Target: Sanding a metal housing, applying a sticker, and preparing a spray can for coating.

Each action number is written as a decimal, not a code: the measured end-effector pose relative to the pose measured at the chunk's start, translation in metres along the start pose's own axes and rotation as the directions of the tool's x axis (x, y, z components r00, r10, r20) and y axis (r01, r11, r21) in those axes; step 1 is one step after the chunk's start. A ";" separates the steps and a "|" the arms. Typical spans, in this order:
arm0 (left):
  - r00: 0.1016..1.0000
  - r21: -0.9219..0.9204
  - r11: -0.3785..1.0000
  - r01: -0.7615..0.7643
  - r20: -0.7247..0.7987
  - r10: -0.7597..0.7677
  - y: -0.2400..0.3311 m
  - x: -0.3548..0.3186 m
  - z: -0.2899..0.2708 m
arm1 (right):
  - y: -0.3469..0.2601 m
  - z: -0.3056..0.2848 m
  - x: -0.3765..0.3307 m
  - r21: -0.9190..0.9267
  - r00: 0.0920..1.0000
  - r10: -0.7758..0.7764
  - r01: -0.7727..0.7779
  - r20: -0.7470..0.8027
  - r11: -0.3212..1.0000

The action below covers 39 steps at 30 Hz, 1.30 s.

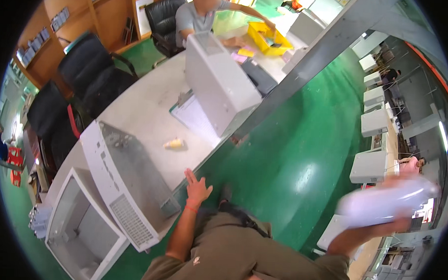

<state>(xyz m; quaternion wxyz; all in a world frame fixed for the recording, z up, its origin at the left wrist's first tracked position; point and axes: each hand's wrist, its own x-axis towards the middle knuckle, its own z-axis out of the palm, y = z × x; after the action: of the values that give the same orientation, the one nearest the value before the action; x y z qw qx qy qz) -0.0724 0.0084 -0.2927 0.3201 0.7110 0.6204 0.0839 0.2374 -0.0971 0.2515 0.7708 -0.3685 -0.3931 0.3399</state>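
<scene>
My left hand (pixel 197 189) is beside the near edge of the white table (pixel 141 95), empty, with its fingers apart. Far to the right, my right hand (pixel 396 225) is closed under a pale, shiny, oblong thing (pixel 379 202). Motion smears that thing, so I cannot make out its kind; part of my fingers is hidden behind it. Nearest my left hand stands a grey metal case (pixel 134 161) with vent holes, tilted at the table's end. A small yellowish piece (pixel 174 143) lies on the tabletop beyond my fingers.
Another grey case (pixel 218 80) stands on the table by a clipboard (pixel 197 114). Across it, a seated person (pixel 196 18) reaches into a yellow bin (pixel 267 40). An open white frame (pixel 85 229) is at lower left. A grey post (pixel 326 50) crosses the upper right.
</scene>
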 end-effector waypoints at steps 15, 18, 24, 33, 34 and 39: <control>0.995 0.046 0.994 -0.096 -0.027 0.097 -0.038 -0.001 0.022 | 0.035 -0.079 0.023 -0.115 0.786 -0.290 0.273 -0.546 0.955; 0.981 0.140 0.980 -0.139 -0.114 0.155 -0.045 0.031 0.020 | 0.046 -0.077 0.015 -0.093 0.884 -0.103 0.068 -0.455 0.993; 0.984 0.043 0.988 -0.151 -0.092 0.155 -0.038 0.015 0.021 | 0.058 -0.170 0.039 0.335 0.644 -0.048 0.459 -0.764 0.823; 0.999 0.120 0.993 -0.007 0.046 0.001 -0.018 0.025 0.007 | 0.110 -0.221 0.057 0.545 0.727 0.213 0.255 -0.652 0.798; 0.996 0.118 0.993 0.014 0.089 -0.024 -0.021 0.023 -0.002 | 0.116 -0.201 0.051 0.424 0.832 0.219 0.021 -0.510 0.905; 0.990 0.099 0.995 0.030 0.136 -0.044 -0.013 0.027 -0.007 | 0.112 -0.191 0.029 0.193 0.928 0.268 -0.222 -0.260 0.956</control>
<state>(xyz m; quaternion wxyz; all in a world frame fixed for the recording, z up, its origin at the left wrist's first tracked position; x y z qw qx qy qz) -0.0804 0.0362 -0.3020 0.3289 0.7182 0.6132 -0.0016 0.3879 -0.0750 0.0884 0.7976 -0.3964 -0.2010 0.4077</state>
